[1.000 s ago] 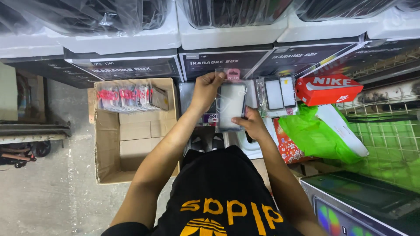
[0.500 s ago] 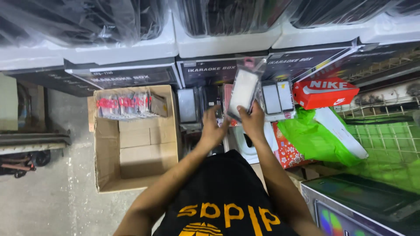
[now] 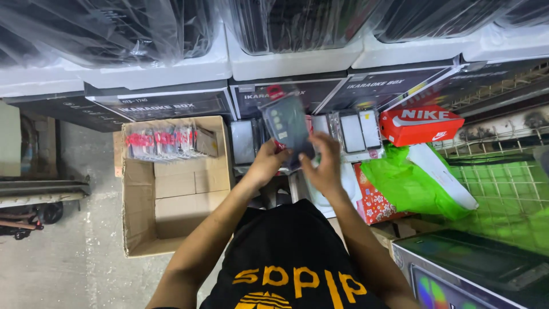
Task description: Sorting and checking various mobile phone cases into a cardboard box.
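The person stands over a crowded stock area and holds up a dark phone case in a clear packet (image 3: 284, 123) with both hands. The left hand (image 3: 267, 162) grips the packet at its lower edge, the fingers clenched around it from the left side. The right hand (image 3: 324, 163) is at the lower right corner of the packet; its fingers (image 3: 326, 142) are curled against the packet, but I cannot tell how firmly they grasp it. The packet is raised and tilted a little to the left, and it has a red hanging tab at its top.

To the left, on the concrete floor (image 3: 51, 257), an open cardboard box (image 3: 171, 194) stands with a row of small packets with red labels (image 3: 163, 140) along its far wall. Behind the hands, more packed phone cases (image 3: 360, 130) lie flat in a pile. Just beside them on the right is a red shoe box (image 3: 420, 123), and below it a green plastic bag (image 3: 414, 180). Large dark printed cartons (image 3: 166, 103) are stacked along the back, with white foam trays (image 3: 297, 60) on top of them.
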